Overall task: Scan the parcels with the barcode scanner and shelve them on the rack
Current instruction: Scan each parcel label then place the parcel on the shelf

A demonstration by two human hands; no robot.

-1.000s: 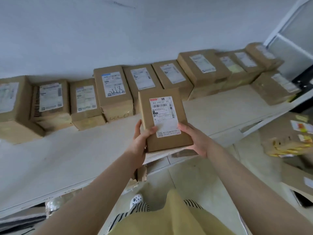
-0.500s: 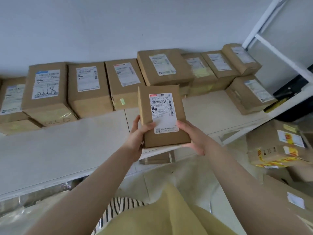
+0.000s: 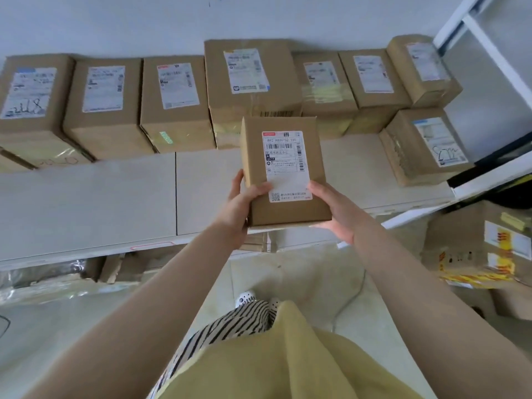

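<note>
While both hands, left (image 3: 236, 207) and right (image 3: 335, 210), gripped the parcel (image 3: 283, 171) lengthwise, bare shelf (image 3: 86, 203) lay just beyond.

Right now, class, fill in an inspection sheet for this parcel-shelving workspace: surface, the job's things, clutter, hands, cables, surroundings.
Surface: pale shelf board of a white rack, bare along its front.
Job's things: held parcel, label up, above the shelf's front edge; row of shelved parcels along the wall; barcode scanner nothing seen.
Clutter: yellow-taped carton on the floor at right; plastic-wrapped goods below the shelf.
Hands: left hand and right hand grip the parcel's lower corners.
Cables: thin cable on the floor.
Surroundings: white wall; tiled floor.
</note>
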